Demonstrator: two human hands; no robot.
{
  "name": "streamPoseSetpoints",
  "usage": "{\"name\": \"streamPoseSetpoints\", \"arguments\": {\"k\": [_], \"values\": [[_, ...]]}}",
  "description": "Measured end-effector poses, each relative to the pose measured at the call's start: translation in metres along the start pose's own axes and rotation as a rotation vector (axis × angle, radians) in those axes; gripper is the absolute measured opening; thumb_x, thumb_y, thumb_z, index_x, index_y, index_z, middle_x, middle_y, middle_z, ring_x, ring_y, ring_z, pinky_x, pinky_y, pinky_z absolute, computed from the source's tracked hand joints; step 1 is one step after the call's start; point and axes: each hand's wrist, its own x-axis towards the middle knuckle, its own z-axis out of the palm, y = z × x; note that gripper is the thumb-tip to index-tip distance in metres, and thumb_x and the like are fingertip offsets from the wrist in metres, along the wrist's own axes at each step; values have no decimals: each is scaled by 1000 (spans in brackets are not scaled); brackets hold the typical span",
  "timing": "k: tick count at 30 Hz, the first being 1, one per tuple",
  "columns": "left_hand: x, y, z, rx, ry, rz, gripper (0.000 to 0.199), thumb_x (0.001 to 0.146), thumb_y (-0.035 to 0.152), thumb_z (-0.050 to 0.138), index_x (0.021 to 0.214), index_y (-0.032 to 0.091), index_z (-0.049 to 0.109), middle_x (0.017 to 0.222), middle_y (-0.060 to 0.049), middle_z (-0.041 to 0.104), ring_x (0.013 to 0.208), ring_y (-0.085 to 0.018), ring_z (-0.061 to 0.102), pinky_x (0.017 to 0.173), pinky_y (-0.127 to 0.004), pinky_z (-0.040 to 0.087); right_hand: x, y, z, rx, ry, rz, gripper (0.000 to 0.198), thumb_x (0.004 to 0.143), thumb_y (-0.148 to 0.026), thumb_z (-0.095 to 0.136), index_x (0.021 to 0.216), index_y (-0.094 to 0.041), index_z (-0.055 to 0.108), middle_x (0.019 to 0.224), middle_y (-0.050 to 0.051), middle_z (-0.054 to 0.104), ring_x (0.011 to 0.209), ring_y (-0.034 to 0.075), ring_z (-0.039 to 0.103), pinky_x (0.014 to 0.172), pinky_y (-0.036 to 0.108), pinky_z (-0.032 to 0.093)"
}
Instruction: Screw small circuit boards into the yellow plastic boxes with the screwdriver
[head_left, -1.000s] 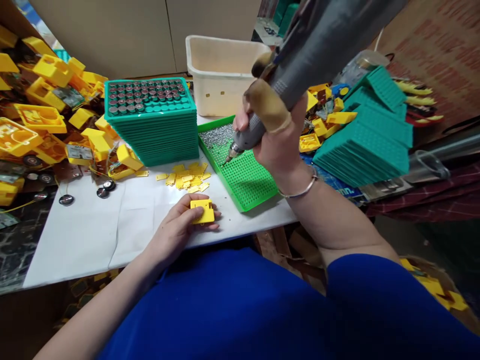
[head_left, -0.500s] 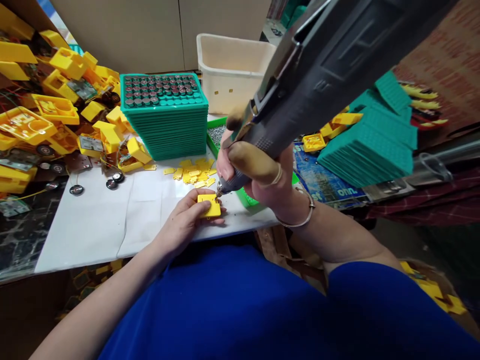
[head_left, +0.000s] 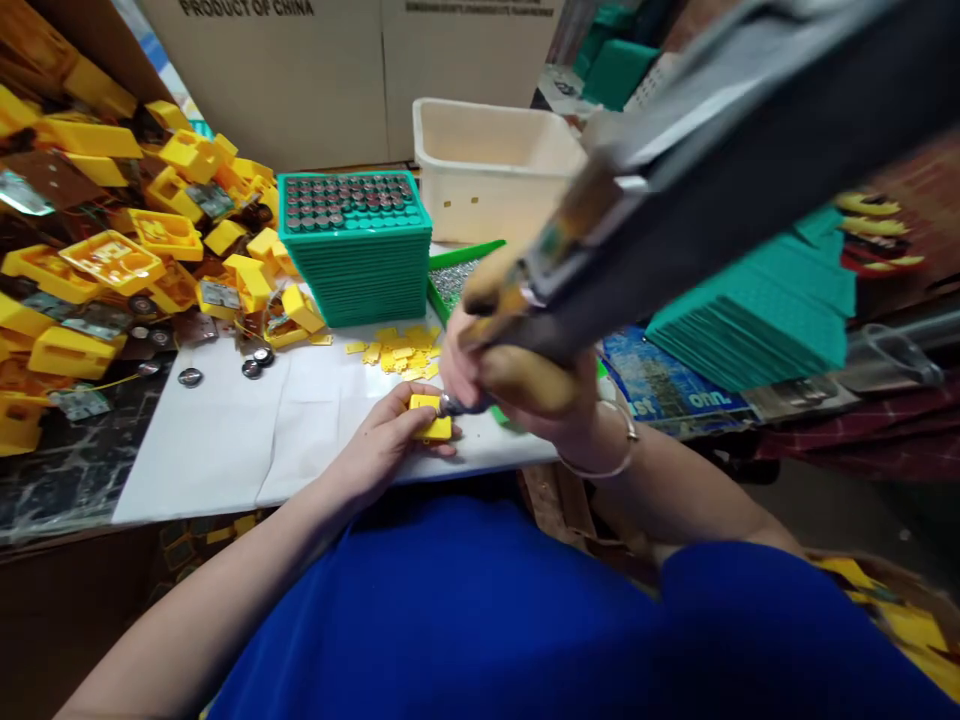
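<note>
Yellow casings lay heaped at far left; beside them, dark discs sat on the white-covered desk. Next stood a stack of teal trays, the top one partly filled with small round pieces. Near the desk's front edge, the left hand pinched a yellow case between thumb and fingers, with small yellow plates scattered just beyond. Farther right, a green tray of tiny metal bits lay before a white tub. The right hand was wrapped around a dark power driver, its blurred tip at the case's upper right corner. Rightmost sat another teal stack.
</note>
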Motion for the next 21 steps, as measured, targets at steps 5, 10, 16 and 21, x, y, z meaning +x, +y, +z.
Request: {"name": "streamPoseSetpoints", "arguments": {"k": [5,10,16,21], "values": [[-51,32,-36,377,-37,-150,22,87,40,60,95,20,64,84,-5,71,78,-20,67,67,-30,55,1,-14,-23,496,258,-434,20,79,-39,72,83,-20,65,72,-4,65,41,6,48,37,23,43],[-135,74,-98,1069,152,9,31,87,49,56,92,27,77,93,-5,77,91,-26,69,79,-31,54,3,6,-41,453,557,-243,22,71,-40,80,86,-28,68,85,-2,74,50,10,58,38,24,43],[-80,96,-114,1425,519,692,28,84,43,58,102,23,67,109,-8,72,104,-28,65,98,-41,47,4,26,-43,98,677,-271,26,84,-40,67,110,-35,64,119,-1,65,105,21,65,89,43,55],[17,111,-121,1711,457,698,51,78,34,63,125,17,55,132,-17,60,130,-35,47,114,-59,24,4,17,-57,-240,383,-312,51,86,-44,63,135,-41,48,132,3,57,130,30,51,92,53,54]]}}
